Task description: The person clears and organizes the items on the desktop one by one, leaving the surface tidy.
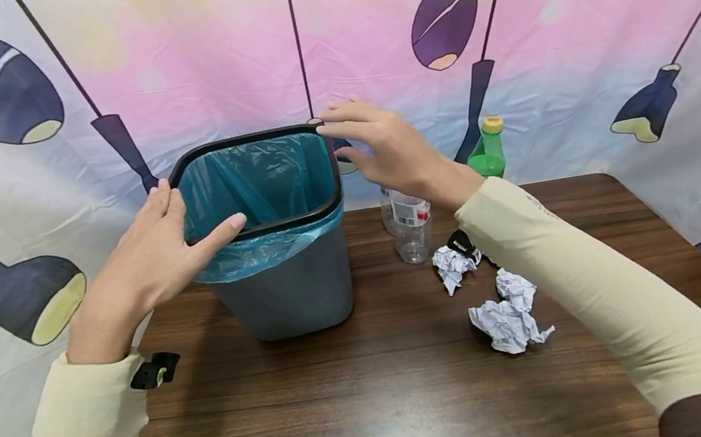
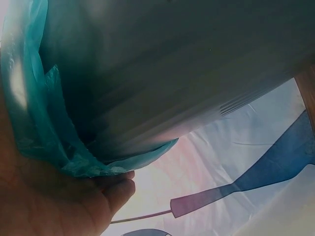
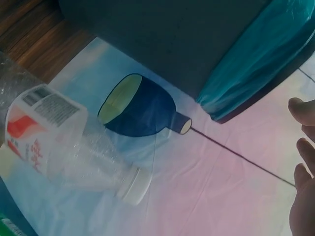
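Observation:
A grey trash bin (image 1: 293,290) stands upright on the table, with a black rim (image 1: 268,227). A teal plastic bag (image 1: 259,255) lines it, its edge folded down over the outside. My left hand (image 1: 150,252) is at the bin's left side, fingers extended along the rim and thumb stretched over the front left corner. In the left wrist view, that hand (image 2: 64,201) lies against the folded bag edge (image 2: 74,162). My right hand (image 1: 390,142) is beside the right back corner of the rim, fingers extended and holding nothing; whether the fingertips touch the rim I cannot tell.
Right of the bin stand a clear plastic bottle (image 1: 411,231) with a label and a green bottle (image 1: 487,163) with a yellow cap, partly behind my right wrist. Several crumpled paper balls (image 1: 508,325) lie on the wooden table (image 1: 355,411). A printed cloth (image 1: 212,56) hangs behind.

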Demonstrator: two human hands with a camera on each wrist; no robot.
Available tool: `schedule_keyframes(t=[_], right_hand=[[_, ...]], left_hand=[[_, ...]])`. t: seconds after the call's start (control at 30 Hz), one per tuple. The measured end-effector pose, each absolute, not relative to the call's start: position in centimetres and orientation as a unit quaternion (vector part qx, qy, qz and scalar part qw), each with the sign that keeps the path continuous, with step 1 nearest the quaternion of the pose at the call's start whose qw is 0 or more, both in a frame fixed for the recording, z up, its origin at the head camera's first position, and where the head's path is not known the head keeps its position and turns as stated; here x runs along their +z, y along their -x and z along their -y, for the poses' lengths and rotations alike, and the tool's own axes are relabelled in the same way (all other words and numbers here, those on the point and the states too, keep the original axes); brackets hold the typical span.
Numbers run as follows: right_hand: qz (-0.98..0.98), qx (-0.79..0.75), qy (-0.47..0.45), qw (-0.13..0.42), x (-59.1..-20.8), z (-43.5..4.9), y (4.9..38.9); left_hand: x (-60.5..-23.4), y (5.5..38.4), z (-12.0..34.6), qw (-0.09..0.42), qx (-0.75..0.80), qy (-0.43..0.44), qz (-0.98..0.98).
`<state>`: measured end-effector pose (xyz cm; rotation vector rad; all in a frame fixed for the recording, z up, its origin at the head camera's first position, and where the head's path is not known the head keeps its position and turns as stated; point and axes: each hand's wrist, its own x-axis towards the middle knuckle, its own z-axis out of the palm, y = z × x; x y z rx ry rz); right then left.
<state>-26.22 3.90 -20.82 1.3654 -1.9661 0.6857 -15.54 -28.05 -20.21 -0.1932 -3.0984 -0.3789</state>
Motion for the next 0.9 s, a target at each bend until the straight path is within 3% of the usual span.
schedule_keyframes(t=[0.9], right_hand=[[0.840, 0.324, -0.330, 0.284, -24.2, -10.5, 27.6]], left_hand=[[-20.3, 15.6, 28.1, 0.009, -0.120, 0.061, 0.991]])
